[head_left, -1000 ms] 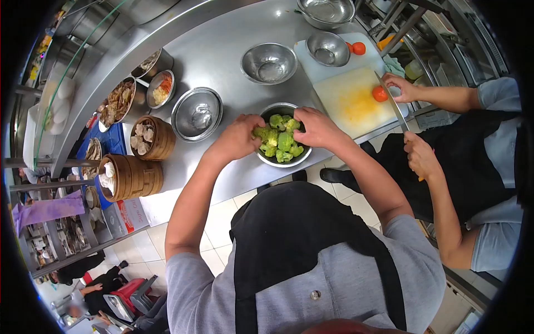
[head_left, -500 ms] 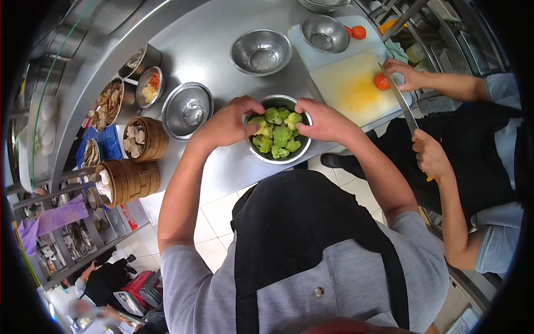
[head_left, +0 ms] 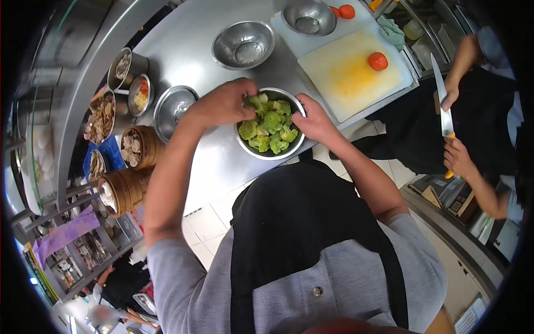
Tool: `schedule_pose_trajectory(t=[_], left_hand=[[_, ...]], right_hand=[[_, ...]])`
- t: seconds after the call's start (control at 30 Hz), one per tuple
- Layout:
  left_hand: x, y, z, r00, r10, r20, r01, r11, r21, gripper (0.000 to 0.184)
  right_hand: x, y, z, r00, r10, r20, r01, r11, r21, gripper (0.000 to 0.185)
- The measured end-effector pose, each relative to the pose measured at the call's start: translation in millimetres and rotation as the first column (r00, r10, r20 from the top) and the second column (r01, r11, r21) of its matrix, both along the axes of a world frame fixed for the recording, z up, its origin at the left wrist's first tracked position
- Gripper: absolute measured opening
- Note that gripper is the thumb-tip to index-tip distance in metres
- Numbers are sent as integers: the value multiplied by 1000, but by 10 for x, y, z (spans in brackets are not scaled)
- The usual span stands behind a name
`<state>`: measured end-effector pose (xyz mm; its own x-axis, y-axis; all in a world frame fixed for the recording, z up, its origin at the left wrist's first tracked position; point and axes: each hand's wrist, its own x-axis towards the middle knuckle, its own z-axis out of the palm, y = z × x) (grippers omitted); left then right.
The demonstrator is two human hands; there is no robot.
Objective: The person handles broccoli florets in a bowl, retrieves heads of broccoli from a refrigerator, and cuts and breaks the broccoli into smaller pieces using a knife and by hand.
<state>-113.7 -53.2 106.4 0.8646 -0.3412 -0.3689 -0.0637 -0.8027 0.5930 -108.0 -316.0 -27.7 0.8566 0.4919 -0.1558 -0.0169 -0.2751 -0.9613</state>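
A metal bowl (head_left: 271, 158) full of green broccoli florets (head_left: 272, 122) stands at the table's near edge, in front of my apron. My left hand (head_left: 229, 103) reaches over the bowl's upper left rim, its thumb and fingers closed around a broccoli floret (head_left: 257, 102). At the opposite side, my right hand (head_left: 316, 118) grips the rim, thumb over the inside edge. Part of the left fingertips is hidden by the florets.
Metal bowls stand behind (head_left: 243, 45) and left (head_left: 173, 111). A cutting board (head_left: 347, 83) on the right bears a tomato (head_left: 377, 62). A co-worker beside it holds a knife (head_left: 442, 92). Bamboo steamers (head_left: 125, 189) stand at left.
My left fingers have closed on a floret at the bowl's upper left. The co-worker's knife and hands have moved away from the tomato, off the board. The whole view has shifted slightly.
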Motion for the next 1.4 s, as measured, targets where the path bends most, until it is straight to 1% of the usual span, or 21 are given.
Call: schedule_pose_trajectory(t=[0.03,0.1,0.17,0.3,0.37,0.43,0.5,0.57,0.63,0.73,0.77,0.83,0.87,0.9,0.97,1.0,1.17,1.23,1.3,1.37,1.4], left_hand=[[50,52,3,1000,-14,7,14,1000,5,36],[97,170,1,960,267,-84,-280,917,-283,32],[133,222,13,957,289,-16,-280,913,-295,33],[265,288,-107,940,342,11,-309,862,-401,39],[287,183,4,799,326,505,-325,941,-93,47],[189,98,48,827,315,465,-343,939,-26,50],[-26,-29,36,960,193,200,-194,981,-18,45],[-218,-124,-191,977,99,188,-93,995,-43,43],[-354,-299,-303,979,-74,190,74,997,5,48],[-501,-423,-259,985,-114,129,113,994,8,52],[-510,-378,-250,985,-117,124,116,993,9,52],[-526,-208,-216,999,50,-3,-49,980,-191,51],[-372,-192,-255,978,210,20,-206,971,-119,46],[-290,-219,-290,977,214,24,-210,970,-120,46],[-203,-362,-394,982,29,186,-29,1000,1,41],[-183,-453,-420,959,-4,282,-14,998,61,39],[-50,-664,-397,993,77,84,-76,997,-10,40],[-55,-649,-402,985,148,-86,-155,984,-84,45],[-95,-635,-366,978,181,-100,-191,977,-99,49],[-208,-678,-308,970,217,-105,-229,966,-119,54],[-313,-719,-269,986,164,40,-161,984,-76,58]], right_hand=[[-3,-8,7,1000,-7,7,7,1000,-10,33],[-36,13,6,1000,-5,19,5,1000,-10,31],[-36,24,-41,996,-46,73,46,999,-6,31],[-20,35,-34,998,-55,19,55,998,7,31],[0,25,-114,998,-51,49,51,999,6,31],[-4,22,-144,996,-45,76,45,999,9,31],[2,18,-107,999,-42,35,41,999,16,35],[-9,20,-39,998,-54,24,54,999,4,34],[7,16,-18,996,-37,86,37,999,2,33],[26,11,48,996,-32,79,30,999,29,30],[21,6,42,998,-24,58,21,999,45,28],[56,16,-42,996,-40,74,38,999,27,28],[26,5,-80,995,-35,91,35,999,1,28],[39,7,-89,995,-30,95,30,1000,2,28],[54,16,-89,995,-27,93,24,999,35,35],[69,13,26,998,-4,56,2,999,33,34],[83,-42,61,999,-33,-3,33,998,62,31],[105,-111,133,1000,13,-17,-14,995,-101,30],[116,-124,-41,1000,13,8,-13,998,-69,24],[163,-135,-86,996,27,-85,-32,998,-56,20],[196,-138,-109,997,24,-72,-29,998,-58,20]])
